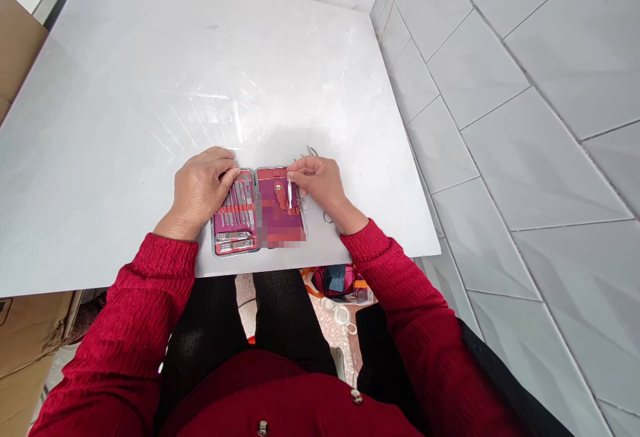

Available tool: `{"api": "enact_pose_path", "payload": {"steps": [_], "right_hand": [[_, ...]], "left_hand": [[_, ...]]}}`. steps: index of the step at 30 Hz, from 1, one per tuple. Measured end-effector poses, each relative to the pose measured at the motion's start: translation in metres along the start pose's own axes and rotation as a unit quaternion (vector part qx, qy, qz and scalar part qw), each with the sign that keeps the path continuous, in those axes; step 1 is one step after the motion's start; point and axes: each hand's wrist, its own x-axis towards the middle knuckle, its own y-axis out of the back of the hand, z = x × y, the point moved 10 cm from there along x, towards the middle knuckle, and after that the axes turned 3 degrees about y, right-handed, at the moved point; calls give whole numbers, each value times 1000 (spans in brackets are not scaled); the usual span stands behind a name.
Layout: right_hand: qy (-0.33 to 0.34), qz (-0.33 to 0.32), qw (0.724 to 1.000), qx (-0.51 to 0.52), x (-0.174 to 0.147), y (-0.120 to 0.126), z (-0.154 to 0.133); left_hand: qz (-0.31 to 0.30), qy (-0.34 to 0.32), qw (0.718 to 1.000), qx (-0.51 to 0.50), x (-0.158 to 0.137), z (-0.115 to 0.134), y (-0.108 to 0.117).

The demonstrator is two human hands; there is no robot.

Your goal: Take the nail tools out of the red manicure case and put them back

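- Head view: pinching one silver tool (289, 194) between thumb and index finger of right hand (323, 184), over the open case (267, 190) near the table's (310, 57) front edge; seemingly seating or drawing it out.
- Next, likely calling for steady alignment.
- Resting left hand (200, 187) at case's upper rim, fingers curled together; cannot tell whether pinching.
- Counting one case, two clippers (236, 246), one strap (280, 192); slim tools (249, 194) too fine to count.

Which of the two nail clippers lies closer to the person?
The nail clipper at the near rim of the manicure case; the other clipper lies between it and the slim tools.
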Motion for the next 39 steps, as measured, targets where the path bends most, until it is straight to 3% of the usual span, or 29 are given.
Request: {"api": "enact_pose_path", "payload": {"steps": [13,27,39], "right_hand": [[-1,8,1000,11,-1,-2,-3],[53,0,984,-172,-9,-5,-26],[48,-15,988,-146,-7,-8,-20]], "left_hand": [[5,-16,1000,11,0,3,2],[6,-9,1000,19,-2,2,1],[5,-3,1000,31,-2,0,-1]]}}
